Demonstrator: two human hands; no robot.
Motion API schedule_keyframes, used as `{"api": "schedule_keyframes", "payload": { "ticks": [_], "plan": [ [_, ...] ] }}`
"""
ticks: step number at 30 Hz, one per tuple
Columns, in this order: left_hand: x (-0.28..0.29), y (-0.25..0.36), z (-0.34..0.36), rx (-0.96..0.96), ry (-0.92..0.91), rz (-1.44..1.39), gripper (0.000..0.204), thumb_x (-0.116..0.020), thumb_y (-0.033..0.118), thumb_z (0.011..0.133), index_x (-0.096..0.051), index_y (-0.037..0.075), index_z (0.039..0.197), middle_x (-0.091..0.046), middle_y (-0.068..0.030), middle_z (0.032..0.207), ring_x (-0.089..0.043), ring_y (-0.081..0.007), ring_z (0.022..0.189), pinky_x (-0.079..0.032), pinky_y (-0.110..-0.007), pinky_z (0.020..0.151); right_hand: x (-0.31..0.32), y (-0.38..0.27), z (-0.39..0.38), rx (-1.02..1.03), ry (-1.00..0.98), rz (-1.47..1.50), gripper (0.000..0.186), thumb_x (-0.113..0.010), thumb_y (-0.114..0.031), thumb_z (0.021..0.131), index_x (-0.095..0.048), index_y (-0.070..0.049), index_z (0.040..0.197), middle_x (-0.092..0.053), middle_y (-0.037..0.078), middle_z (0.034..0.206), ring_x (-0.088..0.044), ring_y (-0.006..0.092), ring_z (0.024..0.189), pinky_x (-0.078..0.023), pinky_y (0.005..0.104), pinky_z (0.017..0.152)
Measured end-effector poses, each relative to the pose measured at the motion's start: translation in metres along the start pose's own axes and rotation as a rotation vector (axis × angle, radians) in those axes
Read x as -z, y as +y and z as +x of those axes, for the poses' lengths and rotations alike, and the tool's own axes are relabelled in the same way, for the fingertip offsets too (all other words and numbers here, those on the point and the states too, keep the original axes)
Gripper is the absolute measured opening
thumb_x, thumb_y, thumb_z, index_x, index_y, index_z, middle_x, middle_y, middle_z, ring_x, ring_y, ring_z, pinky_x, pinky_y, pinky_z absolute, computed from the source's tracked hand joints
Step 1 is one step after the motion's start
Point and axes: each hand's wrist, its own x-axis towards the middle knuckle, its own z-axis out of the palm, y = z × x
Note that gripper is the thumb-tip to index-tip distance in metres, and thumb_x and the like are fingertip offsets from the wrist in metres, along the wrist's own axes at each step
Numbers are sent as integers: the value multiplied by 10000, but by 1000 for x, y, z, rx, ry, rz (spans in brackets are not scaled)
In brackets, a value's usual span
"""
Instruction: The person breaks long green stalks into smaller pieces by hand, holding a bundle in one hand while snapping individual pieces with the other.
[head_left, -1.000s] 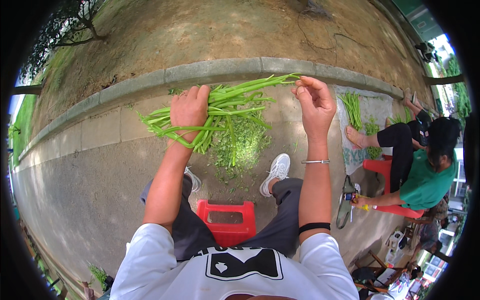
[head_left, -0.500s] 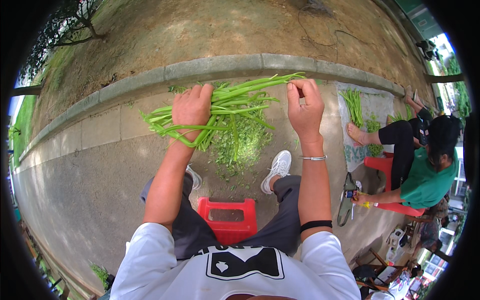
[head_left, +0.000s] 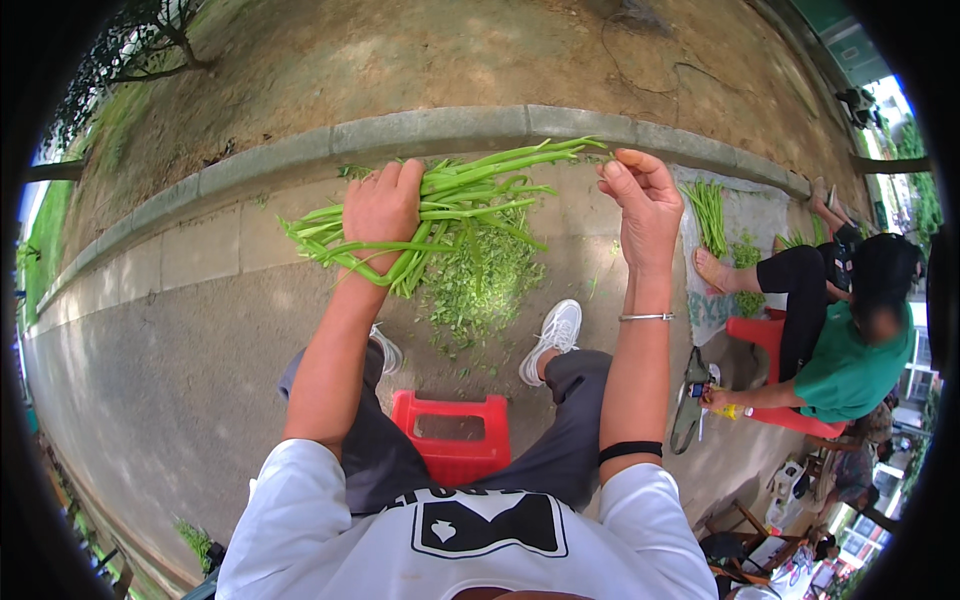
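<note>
My left hand (head_left: 383, 208) is closed round a bunch of long green vegetable stems (head_left: 470, 195). Most of their tips point right, and some stems droop under my wrist. Just past those tips is my right hand (head_left: 648, 205), apart from the bunch, with thumb and fingers pinched together. Whatever lies between them is too small to make out. Below the bunch, a pile of torn green leaves (head_left: 485, 290) is scattered over the pavement between my feet.
A red plastic stool (head_left: 455, 435) stands between my legs. Beyond the leaves runs a stone kerb (head_left: 430, 130) with bare soil behind. To the right, a person in green (head_left: 855, 360) sits beside a pale sheet (head_left: 765, 210) bearing more green stems (head_left: 708, 215).
My right hand has moved right, away from the stem tips, and its palm has turned more into view. My left hand keeps the bunch in nearly the same place.
</note>
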Motion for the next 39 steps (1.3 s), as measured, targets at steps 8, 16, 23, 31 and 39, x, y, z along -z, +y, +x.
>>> {"api": "schedule_keyframes", "payload": {
  "ticks": [8, 16, 23, 31, 39],
  "plan": [
    [0, 0, 0, 18, -14, -91, 185, -576, 204, 758, -537, 125, 920, -561, -69, 760, -581, -279, 692, -414, -391, 595, -23, 2, -6, 47, -121, -168, 267, -648, -23, 803, -594, -1, 1064, -650, 69, 895, -620, 107, 794, -494, 213, 714],
    [0, 3, -1, 10, -22, -57, 116, -531, 142, 769, -504, 119, 879, -553, -60, 730, -600, -243, 688, -435, -375, 590, -27, 7, -9, 283, -100, -482, 206, -669, -54, 795, -644, -19, 997, -651, 51, 885, -610, 90, 777, -493, 213, 668],
    [3, -3, -1, 56, -70, -108, 111, -512, 136, 790, -504, 101, 895, -559, -92, 763, -588, -292, 711, -433, -406, 597, -27, 9, -10, 212, -163, -455, 142, -666, -48, 802, -641, 4, 931, -653, 34, 759, -596, 63, 676, -481, 201, 595],
    [13, -5, 3, 99, -122, -244, 288, -632, 138, 732, -510, 56, 979, -584, -166, 831, -570, -369, 780, -431, -435, 637, -16, 7, -15, 60, -451, -548, 127, -650, -95, 804, -609, 4, 871, -646, 47, 699, -589, 67, 612, -473, 212, 550],
    [15, -6, 2, 89, -136, -269, 295, -624, 146, 736, -506, 44, 986, -585, -169, 841, -568, -368, 798, -429, -432, 656, -21, 14, -16, 312, -339, -798, 87, -621, -124, 800, -593, -43, 815, -601, 72, 631, -569, 152, 520, -435, 268, 487]
  ]
}}
